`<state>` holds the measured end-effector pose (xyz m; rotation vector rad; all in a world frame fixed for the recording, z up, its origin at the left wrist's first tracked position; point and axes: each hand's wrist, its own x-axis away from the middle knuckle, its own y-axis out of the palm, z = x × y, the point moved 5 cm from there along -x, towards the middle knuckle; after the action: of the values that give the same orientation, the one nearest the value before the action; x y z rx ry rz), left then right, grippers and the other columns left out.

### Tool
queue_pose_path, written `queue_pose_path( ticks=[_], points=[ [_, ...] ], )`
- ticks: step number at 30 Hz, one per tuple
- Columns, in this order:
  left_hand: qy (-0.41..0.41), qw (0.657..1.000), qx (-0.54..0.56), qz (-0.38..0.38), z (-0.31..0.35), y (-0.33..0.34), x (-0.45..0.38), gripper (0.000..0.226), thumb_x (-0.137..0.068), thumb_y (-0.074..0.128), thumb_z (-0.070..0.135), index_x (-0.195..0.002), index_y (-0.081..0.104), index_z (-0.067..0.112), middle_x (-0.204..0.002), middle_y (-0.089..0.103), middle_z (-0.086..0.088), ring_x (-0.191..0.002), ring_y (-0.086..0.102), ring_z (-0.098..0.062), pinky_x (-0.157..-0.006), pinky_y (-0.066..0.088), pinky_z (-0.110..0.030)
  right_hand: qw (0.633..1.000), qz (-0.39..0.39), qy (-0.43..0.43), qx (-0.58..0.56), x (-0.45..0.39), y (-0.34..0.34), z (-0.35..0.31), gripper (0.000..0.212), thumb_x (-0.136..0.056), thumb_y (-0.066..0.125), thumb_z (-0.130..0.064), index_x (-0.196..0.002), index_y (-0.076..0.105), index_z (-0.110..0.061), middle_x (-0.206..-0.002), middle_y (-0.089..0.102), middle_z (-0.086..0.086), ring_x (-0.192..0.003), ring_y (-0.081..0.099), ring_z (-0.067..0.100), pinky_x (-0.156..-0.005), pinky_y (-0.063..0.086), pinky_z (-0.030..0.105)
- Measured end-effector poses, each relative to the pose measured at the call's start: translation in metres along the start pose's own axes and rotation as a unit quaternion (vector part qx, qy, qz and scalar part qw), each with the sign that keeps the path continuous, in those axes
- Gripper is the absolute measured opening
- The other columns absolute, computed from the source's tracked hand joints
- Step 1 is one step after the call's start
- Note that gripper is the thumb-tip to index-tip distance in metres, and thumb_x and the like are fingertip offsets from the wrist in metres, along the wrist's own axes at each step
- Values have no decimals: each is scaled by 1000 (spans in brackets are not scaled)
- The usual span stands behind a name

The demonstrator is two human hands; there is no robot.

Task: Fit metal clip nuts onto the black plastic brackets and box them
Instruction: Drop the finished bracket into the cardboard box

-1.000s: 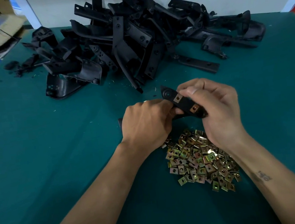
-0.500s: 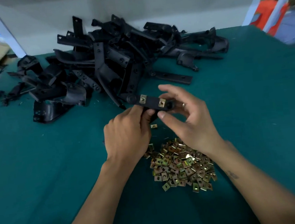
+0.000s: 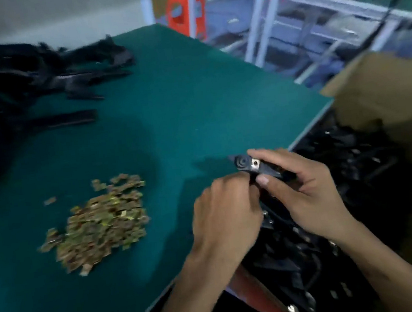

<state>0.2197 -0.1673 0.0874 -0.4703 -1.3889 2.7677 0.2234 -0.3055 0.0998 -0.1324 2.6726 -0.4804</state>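
Note:
A black plastic bracket (image 3: 245,163) with a metal clip nut (image 3: 254,162) on it is held at the table's right edge, above a cardboard box (image 3: 383,99). My right hand (image 3: 306,190) grips the bracket from the right, thumb under it. My left hand (image 3: 226,210) has its fingers curled onto the bracket's near side. The box holds several black brackets (image 3: 349,165) with clips on them. A heap of loose clip nuts (image 3: 99,221) lies on the green table (image 3: 182,112). The pile of bare brackets (image 3: 24,79) sits blurred at the far left.
Beyond the table's far right edge stand a white metal frame (image 3: 263,13) and an orange plastic stool (image 3: 183,9). The view is motion-blurred.
The view has swung right. Both hands carried the clipped bracket from the table's middle to its right edge, over the box. The clip heap and bracket pile now lie to the left.

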Motion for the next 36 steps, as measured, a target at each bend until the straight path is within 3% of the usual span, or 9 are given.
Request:
queue_pose_path(
  ticks=[4,8,12,15,21,24,29,33,36],
  points=[
    [94,986,33,-133,52,83,3,18,-102,53,39,-108,63,26,-104,66,3,-92,64,-27,-65,42,-38,977,132,167,17,85,-83,54,36,-93,70,-11,-125,72,-27,-123,73,-16,-110,68,5,-97,53,27],
    [96,934,3,-343,47,162,25,34,-105,51,39,-128,54,15,-123,56,-3,-111,57,-28,-84,51,-44,885,252,389,-51,184,-113,139,34,-96,69,-7,-115,76,-34,-129,71,-9,-126,62,15,-110,48,51],
    [24,842,-96,-531,-1,204,52,38,-105,48,40,-127,54,10,-129,55,-11,-115,56,-32,-97,50,-45,792,248,544,-125,231,-80,204,33,-95,65,3,-99,77,-27,-122,73,1,-103,69,10,-79,58,29],
    [-16,783,-151,-603,-26,212,65,43,-105,48,39,-134,54,9,-129,59,-14,-112,61,-31,-95,52,-40,728,251,601,-214,239,-56,235,32,-95,61,3,-113,78,-18,-113,76,1,-107,69,20,-75,54,33],
    [-13,809,-173,-561,-27,203,48,48,-107,43,42,-145,47,12,-147,48,-16,-132,49,-36,-107,44,-46,686,244,606,-321,230,-20,247,33,-100,51,-28,-125,71,-19,-134,64,-3,-125,60,25,-96,52,43],
    [4,823,-173,-540,-24,190,42,50,-107,42,41,-149,42,13,-151,45,-13,-137,43,-34,-110,40,-46,718,252,605,-235,228,-26,240,32,-101,52,-37,-116,76,-22,-117,75,-5,-102,70,14,-79,49,31],
    [20,830,-143,-538,-12,160,43,56,-107,42,43,-155,35,15,-164,28,-11,-149,30,-31,-118,31,-45,750,249,600,-129,233,-55,240,22,-97,62,-27,-104,79,-16,-94,78,-14,-101,70,21,-78,49,35],
    [40,846,-117,-519,0,123,44,59,-107,41,45,-159,28,20,-170,14,-4,-153,23,-25,-120,27,-42,761,215,607,-77,230,-75,243,22,-100,61,-25,-99,78,-11,-97,80,2,-97,71,25,-85,51,38],
    [100,878,-53,-465,16,88,50,49,-104,45,48,-149,41,28,-160,34,5,-145,35,-21,-116,33,-44,775,208,596,-8,229,-103,238,15,-97,65,-10,-88,77,-7,-86,79,14,-84,70,30,-75,51,36]
  ],
)
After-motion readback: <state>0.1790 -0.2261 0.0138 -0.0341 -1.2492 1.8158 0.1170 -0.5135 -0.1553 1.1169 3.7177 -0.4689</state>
